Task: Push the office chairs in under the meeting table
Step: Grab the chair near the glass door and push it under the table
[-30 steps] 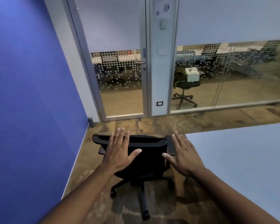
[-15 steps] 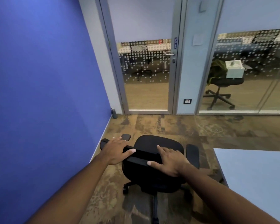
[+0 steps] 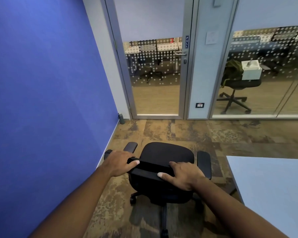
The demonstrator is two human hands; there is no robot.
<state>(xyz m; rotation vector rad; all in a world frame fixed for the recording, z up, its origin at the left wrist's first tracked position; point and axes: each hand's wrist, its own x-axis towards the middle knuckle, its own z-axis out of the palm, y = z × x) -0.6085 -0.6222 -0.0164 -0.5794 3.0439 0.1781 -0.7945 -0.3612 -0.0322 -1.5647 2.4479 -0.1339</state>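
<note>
The left hand (image 3: 118, 163) and right hand (image 3: 186, 176) are showing bare, with short, pale fingernails. Both arms are showing bare too, wearing no sleeves, rings or watch.

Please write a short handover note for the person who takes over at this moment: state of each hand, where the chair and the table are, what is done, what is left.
Left hand: gripping the left end of the backrest top of the black office chair.
Right hand: gripping the right part of the same top edge.
Chair: on the carpet between the blue wall and the meeting table, seat facing the glass door. It stands left of the table corner, not under the table.
Done: chair held with both hands.
Left: turn it toward the table and push it in. Other chairs for this table are not in view.
</note>
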